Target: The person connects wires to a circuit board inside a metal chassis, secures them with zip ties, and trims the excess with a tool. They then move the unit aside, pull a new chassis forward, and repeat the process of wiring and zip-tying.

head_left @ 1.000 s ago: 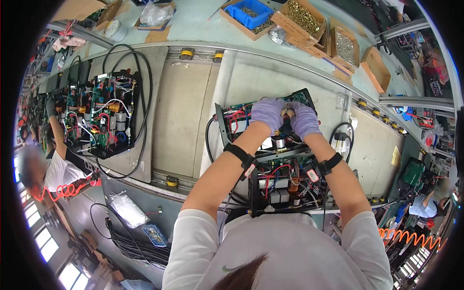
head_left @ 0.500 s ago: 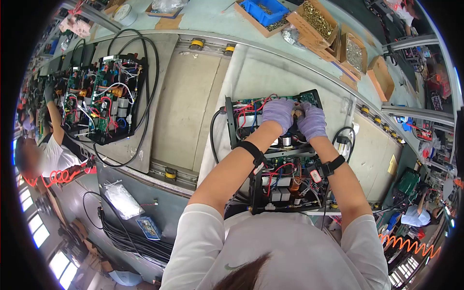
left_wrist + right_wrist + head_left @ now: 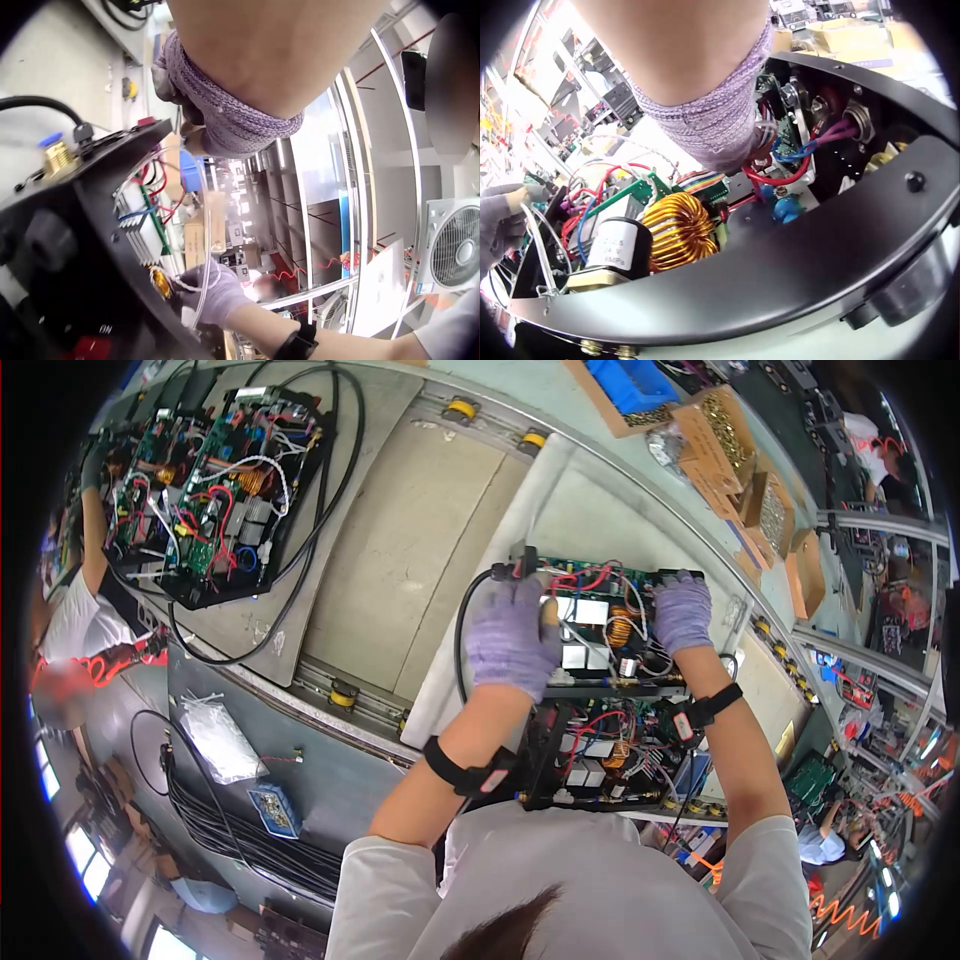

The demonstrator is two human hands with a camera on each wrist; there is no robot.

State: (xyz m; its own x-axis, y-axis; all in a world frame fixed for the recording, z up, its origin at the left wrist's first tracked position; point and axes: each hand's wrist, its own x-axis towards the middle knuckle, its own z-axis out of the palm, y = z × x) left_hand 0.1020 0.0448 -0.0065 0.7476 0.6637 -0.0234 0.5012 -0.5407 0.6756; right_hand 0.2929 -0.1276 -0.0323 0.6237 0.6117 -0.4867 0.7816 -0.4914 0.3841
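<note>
An open black chassis [image 3: 600, 682] holds circuit boards, a copper coil [image 3: 620, 628], white blocks and red wires. My gloved left hand [image 3: 512, 638] is at its left end, thumb apart from the fingers; in the left wrist view, the hand [image 3: 225, 112] is beyond the black end panel [image 3: 67, 247], fingers loosely bent. At the chassis's right end is my gloved right hand [image 3: 684, 612], fingers over the end's upper edge. In the right wrist view, this hand [image 3: 705, 135] reaches down beside red and blue wires [image 3: 795, 169], its fingertips hidden.
A second open chassis [image 3: 600, 760] lies on the near side. A black cable [image 3: 465, 630] loops at the left. More units [image 3: 235, 510] lie far left, near another person. Cardboard boxes [image 3: 722, 435] and a blue bin [image 3: 632, 385] stand at the back.
My hands were together over the chassis's right half; now they are apart, the left moved to the left end, the right slightly rightward. The head view has shifted and turned, uncovering the copper coil.
</note>
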